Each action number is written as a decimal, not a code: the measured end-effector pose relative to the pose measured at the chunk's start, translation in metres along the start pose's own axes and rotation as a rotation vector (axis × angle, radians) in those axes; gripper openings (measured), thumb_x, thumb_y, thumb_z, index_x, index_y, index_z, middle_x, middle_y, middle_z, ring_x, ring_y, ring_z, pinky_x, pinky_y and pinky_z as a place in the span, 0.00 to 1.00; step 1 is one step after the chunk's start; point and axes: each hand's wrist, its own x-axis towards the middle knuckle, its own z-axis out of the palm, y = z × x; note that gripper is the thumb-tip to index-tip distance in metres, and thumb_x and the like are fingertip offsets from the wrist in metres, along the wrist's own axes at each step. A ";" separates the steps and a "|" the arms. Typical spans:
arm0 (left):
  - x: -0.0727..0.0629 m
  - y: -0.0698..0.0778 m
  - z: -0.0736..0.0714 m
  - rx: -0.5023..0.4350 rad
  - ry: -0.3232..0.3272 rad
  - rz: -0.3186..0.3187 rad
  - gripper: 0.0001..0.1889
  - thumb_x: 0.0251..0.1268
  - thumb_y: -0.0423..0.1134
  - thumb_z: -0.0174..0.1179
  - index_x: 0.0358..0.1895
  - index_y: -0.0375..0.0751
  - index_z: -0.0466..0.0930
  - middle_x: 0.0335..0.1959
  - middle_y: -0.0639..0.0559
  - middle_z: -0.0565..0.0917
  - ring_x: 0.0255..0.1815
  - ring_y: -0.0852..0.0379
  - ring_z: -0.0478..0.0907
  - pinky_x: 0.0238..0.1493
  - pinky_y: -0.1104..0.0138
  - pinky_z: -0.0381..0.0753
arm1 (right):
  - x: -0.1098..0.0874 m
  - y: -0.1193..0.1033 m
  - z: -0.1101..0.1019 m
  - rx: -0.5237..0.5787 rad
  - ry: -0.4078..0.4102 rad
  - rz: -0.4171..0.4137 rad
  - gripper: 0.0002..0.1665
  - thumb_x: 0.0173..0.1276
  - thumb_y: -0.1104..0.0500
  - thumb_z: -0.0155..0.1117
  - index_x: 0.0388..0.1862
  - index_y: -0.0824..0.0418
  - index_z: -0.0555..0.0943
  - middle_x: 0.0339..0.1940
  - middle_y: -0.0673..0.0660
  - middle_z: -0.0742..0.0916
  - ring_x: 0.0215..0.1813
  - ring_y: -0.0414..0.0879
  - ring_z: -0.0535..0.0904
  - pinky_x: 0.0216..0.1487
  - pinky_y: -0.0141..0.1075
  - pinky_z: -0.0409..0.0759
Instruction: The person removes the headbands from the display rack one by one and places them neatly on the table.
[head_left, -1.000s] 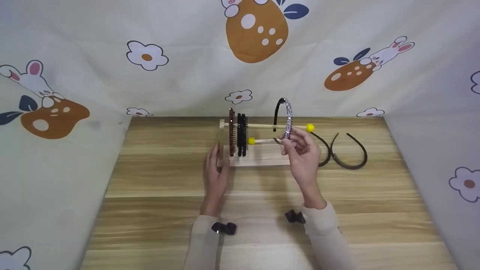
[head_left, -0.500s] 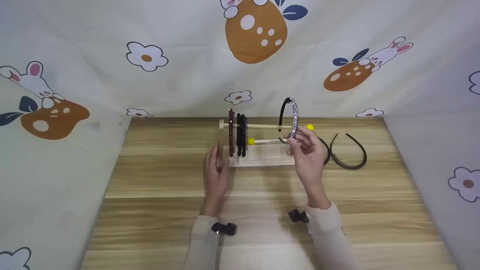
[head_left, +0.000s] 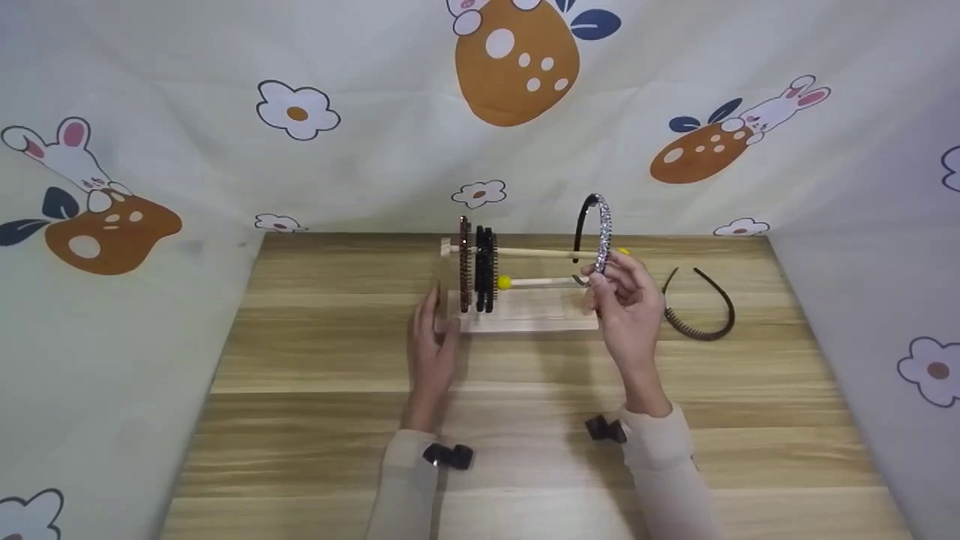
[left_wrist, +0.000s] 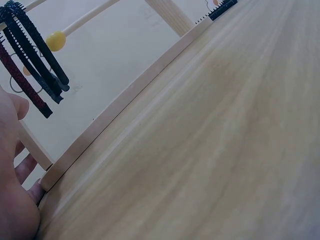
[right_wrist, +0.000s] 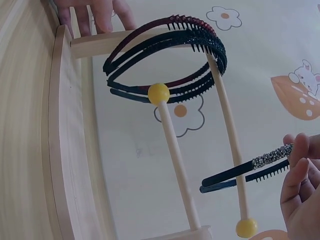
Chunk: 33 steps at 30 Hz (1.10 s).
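Observation:
My right hand [head_left: 630, 311] pinches a headband [head_left: 604, 232] covered in silver rhinestones, with small teeth on its inner side. It overlaps the upper dowel of a wooden rack [head_left: 540, 322] near the yellow ball [right_wrist: 246, 227] at that dowel's end. My left hand [head_left: 435, 345] holds the rack's left end, thumb in front and fingers along the side. Toward the left on the upper dowel hang a dark red headband [head_left: 463, 266] and black headbands [head_left: 486, 270]. The lower dowel [right_wrist: 177, 165] points the other way, tipped with another yellow ball [head_left: 504, 282].
A black toothed headband [head_left: 705, 335] lies on the wood-grain table [head_left: 525, 435] to the right of the rack. Behind and at both sides hangs a printed cloth [head_left: 375, 165] with rabbits and flowers.
My right hand has shifted to the right with the silver headband, along the upper dowel to its end. It now covers one of the black headbands on the table. My left hand stays put.

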 end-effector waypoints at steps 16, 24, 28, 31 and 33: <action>0.001 0.000 0.002 0.018 0.020 0.058 0.33 0.86 0.46 0.59 0.87 0.45 0.64 0.82 0.42 0.71 0.77 0.36 0.73 0.62 0.38 0.85 | 0.005 0.002 -0.016 -0.067 0.035 -0.031 0.19 0.73 0.80 0.67 0.62 0.80 0.81 0.42 0.65 0.95 0.30 0.36 0.86 0.27 0.26 0.83; 0.001 0.000 0.001 0.034 0.023 0.042 0.33 0.86 0.47 0.59 0.87 0.46 0.65 0.85 0.41 0.68 0.80 0.34 0.69 0.72 0.30 0.75 | 0.008 0.001 -0.022 -0.067 0.049 -0.022 0.18 0.73 0.81 0.66 0.61 0.80 0.82 0.42 0.73 0.93 0.26 0.37 0.82 0.26 0.26 0.81; 0.001 0.000 0.000 0.029 0.017 0.040 0.33 0.86 0.47 0.60 0.88 0.49 0.64 0.86 0.40 0.67 0.80 0.34 0.69 0.72 0.29 0.75 | 0.010 0.000 -0.024 -0.051 0.052 -0.032 0.18 0.73 0.81 0.66 0.61 0.79 0.82 0.42 0.70 0.94 0.27 0.38 0.82 0.25 0.25 0.79; 0.001 0.001 0.000 0.029 0.013 0.039 0.34 0.85 0.48 0.60 0.88 0.52 0.64 0.87 0.40 0.66 0.79 0.34 0.70 0.68 0.31 0.79 | 0.010 -0.002 -0.027 -0.042 0.055 -0.041 0.18 0.73 0.80 0.67 0.61 0.79 0.82 0.42 0.69 0.94 0.25 0.39 0.81 0.25 0.26 0.78; 0.001 0.001 0.000 0.026 0.011 0.039 0.34 0.86 0.49 0.60 0.88 0.53 0.64 0.86 0.41 0.66 0.78 0.35 0.72 0.65 0.34 0.83 | 0.011 -0.002 -0.028 -0.037 0.057 -0.043 0.19 0.73 0.80 0.67 0.61 0.78 0.83 0.42 0.69 0.94 0.24 0.40 0.79 0.25 0.25 0.78</action>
